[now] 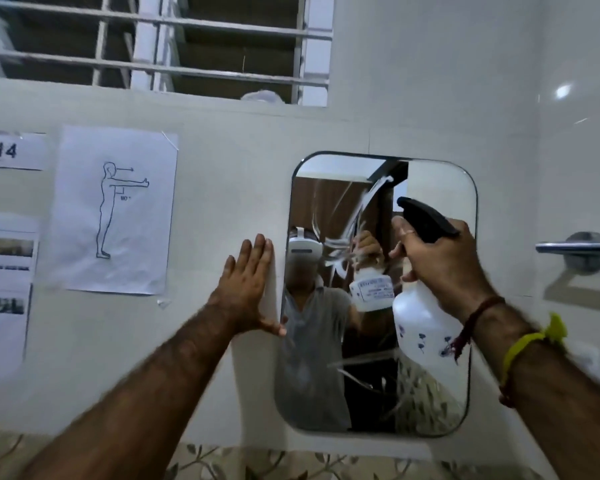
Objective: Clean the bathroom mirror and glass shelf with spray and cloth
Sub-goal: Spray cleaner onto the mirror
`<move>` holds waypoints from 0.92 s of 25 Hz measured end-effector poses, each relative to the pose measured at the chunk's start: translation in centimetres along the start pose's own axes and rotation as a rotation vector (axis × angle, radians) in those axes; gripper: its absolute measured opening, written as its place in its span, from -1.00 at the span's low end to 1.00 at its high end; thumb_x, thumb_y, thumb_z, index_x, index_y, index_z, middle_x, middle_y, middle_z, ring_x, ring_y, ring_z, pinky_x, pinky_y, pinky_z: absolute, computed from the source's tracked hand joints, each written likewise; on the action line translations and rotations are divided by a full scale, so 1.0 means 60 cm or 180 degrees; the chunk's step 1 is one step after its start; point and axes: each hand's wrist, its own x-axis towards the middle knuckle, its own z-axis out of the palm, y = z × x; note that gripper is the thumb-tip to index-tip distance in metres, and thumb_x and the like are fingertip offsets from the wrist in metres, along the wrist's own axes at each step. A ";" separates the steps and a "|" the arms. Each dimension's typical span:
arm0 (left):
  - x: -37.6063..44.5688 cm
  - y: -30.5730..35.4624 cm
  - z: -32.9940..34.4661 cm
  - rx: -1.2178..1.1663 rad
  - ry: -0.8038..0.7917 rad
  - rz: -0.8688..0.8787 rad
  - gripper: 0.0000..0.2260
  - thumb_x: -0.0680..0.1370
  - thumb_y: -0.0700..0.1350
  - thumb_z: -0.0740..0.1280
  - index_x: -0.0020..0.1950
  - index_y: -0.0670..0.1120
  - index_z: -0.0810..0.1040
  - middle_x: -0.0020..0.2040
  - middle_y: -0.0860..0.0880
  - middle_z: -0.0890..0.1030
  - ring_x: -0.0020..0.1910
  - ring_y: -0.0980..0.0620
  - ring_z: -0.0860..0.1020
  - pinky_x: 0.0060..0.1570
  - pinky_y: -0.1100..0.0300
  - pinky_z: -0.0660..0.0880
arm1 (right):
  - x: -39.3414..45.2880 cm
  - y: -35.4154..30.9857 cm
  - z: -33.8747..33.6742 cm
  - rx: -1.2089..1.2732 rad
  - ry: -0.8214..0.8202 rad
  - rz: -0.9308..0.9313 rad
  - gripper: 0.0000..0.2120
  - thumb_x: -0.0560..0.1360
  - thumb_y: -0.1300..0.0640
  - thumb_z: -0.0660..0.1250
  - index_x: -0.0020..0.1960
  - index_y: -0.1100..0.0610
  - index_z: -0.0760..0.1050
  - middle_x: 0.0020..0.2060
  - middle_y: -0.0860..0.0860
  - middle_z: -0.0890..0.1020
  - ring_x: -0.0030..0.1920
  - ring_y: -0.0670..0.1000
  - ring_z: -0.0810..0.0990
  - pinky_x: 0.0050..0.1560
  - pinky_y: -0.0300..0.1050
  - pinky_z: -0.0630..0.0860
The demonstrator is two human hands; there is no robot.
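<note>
Fingers (400,237) of right hand (440,261) grip spray bottle (420,327) facing mirror (430,188); left hand (250,289) flat, splayed on wall (222,140).

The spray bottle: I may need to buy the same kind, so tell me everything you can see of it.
The spray bottle has a white, translucent-looking plastic body with small dark flower prints and a black trigger head. The right hand grips its neck, holding it roughly upright, tilted slightly, in front of the mirror, nozzle towards the glass. Nothing else touches it. Its reflection shows a printed label, too blurred to read.
</note>
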 end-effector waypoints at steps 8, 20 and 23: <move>-0.001 0.039 -0.025 -0.0170 -0.0398 -0.0313 0.40 0.19 0.38 0.51 0.52 -0.11 -0.48 0.50 -0.08 -0.53 0.51 -0.19 -0.45 0.47 -0.37 -0.08 | -0.014 -0.009 0.010 0.0200 0.0184 0.0128 -0.78 0.54 -0.01 0.39 -0.11 0.15 0.62 -0.34 0.05 0.66 -0.43 -0.14 0.64 -0.50 -0.23 0.53; -0.077 0.053 0.066 -0.0192 -0.0487 -0.0216 0.33 0.24 0.38 0.47 0.54 -0.08 -0.46 0.47 -0.05 -0.55 0.48 -0.15 -0.47 0.54 -0.25 -0.16 | -0.120 0.074 -0.005 -0.0290 -0.0048 0.0021 -0.81 0.53 0.01 0.41 -0.25 0.00 0.58 -0.38 0.02 0.65 -0.35 0.01 0.67 -0.40 0.02 0.63; -0.108 0.057 0.088 -0.0224 -0.0577 -0.0194 0.31 0.25 0.36 0.48 0.55 -0.07 -0.44 0.51 -0.05 -0.50 0.52 -0.14 -0.42 0.54 -0.22 -0.15 | -0.176 0.104 -0.006 -0.0189 -0.0224 0.0000 -0.81 0.51 0.04 0.43 -0.27 -0.09 0.54 -0.42 -0.06 0.63 -0.37 -0.08 0.64 -0.36 -0.07 0.61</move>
